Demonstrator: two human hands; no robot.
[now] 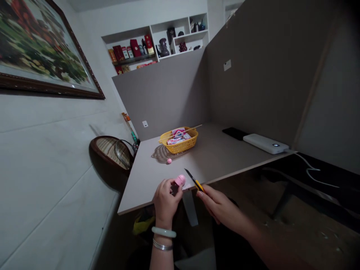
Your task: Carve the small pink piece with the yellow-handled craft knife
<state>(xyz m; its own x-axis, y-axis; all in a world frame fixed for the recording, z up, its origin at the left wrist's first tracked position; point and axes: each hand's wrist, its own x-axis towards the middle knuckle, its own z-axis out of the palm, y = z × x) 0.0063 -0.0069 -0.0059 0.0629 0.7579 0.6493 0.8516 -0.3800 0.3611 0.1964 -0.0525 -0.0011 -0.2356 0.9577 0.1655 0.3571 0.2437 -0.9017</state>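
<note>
Table (225, 150) holds 1 yellow basket (180, 147); at its near edge our left hand (165, 200) and right hand (218, 206) sit apart; right clamps a utility knife (194, 180), blade tip just beside 1 pink piece (180, 180) pinched in left; we judge it light, soft, squashable; grip low, clear of blade.

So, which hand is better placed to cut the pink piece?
Right, probably: the right hand holds the knife, blade tip close to the pink piece, while the left hand is closed around that piece.
</note>
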